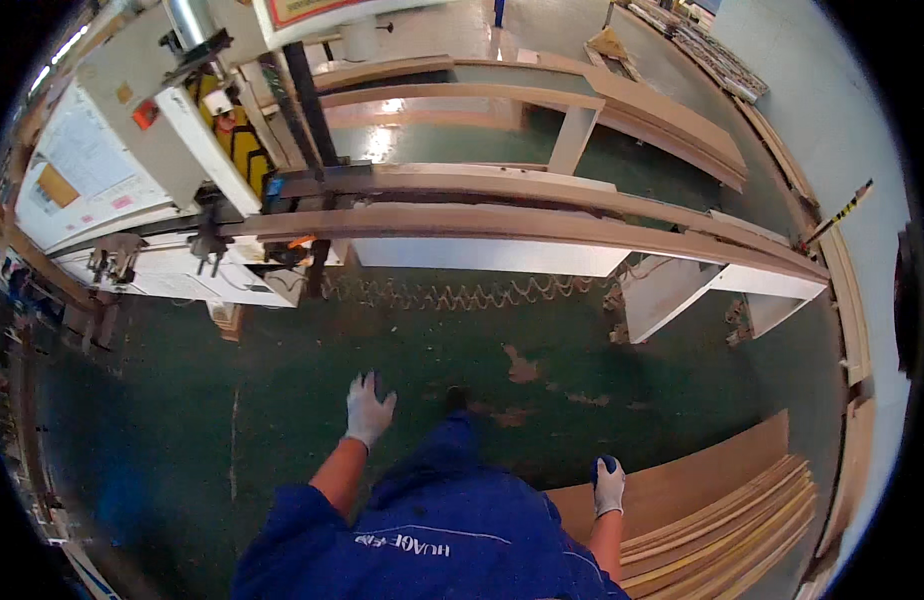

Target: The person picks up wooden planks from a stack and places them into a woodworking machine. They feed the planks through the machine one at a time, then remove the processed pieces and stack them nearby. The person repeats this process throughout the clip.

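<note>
Both my hands wear white work gloves with blue on the finger side. My left hand (pixel 369 410) is held out over the green floor (pixel 282 400), its fingers apart and nothing in them. On the right, my right hand (pixel 609 486) hangs loosely curled, with a gap by the thumb and nothing visible in it. It shows in front of a stack of long brown boards (pixel 722 520); whether it touches them I cannot tell. Ahead, beyond both hands, a long brown board (pixel 502 224) lies along a machine's bench.
A white machine cabinet (pixel 92 165) stands at the far left, beside a yellow-and-black striped panel (pixel 244 150). A coiled hose (pixel 462 296) hangs below the bench. White support legs (pixel 667 300) stand on the right. Long panels (pixel 672 125) rest behind, and strips lean along the right wall (pixel 842 300).
</note>
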Demonstrator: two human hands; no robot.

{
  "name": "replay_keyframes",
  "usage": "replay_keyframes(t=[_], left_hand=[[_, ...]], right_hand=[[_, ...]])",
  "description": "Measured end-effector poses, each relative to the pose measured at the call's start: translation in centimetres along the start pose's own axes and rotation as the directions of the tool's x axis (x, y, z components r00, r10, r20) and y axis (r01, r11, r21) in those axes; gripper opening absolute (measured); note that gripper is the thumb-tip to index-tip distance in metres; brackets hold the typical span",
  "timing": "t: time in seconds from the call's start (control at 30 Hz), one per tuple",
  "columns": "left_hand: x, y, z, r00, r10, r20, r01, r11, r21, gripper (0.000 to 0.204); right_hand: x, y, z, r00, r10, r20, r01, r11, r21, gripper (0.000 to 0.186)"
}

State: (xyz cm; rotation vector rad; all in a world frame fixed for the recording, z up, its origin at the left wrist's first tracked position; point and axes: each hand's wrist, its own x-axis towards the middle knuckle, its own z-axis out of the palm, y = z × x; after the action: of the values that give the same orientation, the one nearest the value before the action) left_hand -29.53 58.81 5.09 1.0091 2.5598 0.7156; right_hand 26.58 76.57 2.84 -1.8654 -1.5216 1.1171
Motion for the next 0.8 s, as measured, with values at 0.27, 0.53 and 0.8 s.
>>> replay_keyframes(t=[0.27, 0.53, 0.8], left_hand=[[17.6, 22.5, -10.7, 0.817, 0.472, -0.330, -0.483, 0.874, 0.053, 0.085], [27.4, 30.2, -9.0, 0.944, 0.252, -0.211, -0.213, 0.958, 0.192, 0.089], [31.5, 33.9, -6.9, 0.978, -0.101, -0.184, 0.154, 0.942, 0.299, 0.098]], right_hand=[[9.7, -16.9, -3.1, 0.985, -0.122, -0.119, 0.114, 0.991, -0.076, 0.034], [29.1, -24.1, -10.0, 0.911, -0.333, -0.245, 0.327, 0.943, -0.063, 0.038], [50.9, -31.1, -15.8, 0.711, -0.702, -0.050, 0.530, 0.580, -0.619, 0.074]])
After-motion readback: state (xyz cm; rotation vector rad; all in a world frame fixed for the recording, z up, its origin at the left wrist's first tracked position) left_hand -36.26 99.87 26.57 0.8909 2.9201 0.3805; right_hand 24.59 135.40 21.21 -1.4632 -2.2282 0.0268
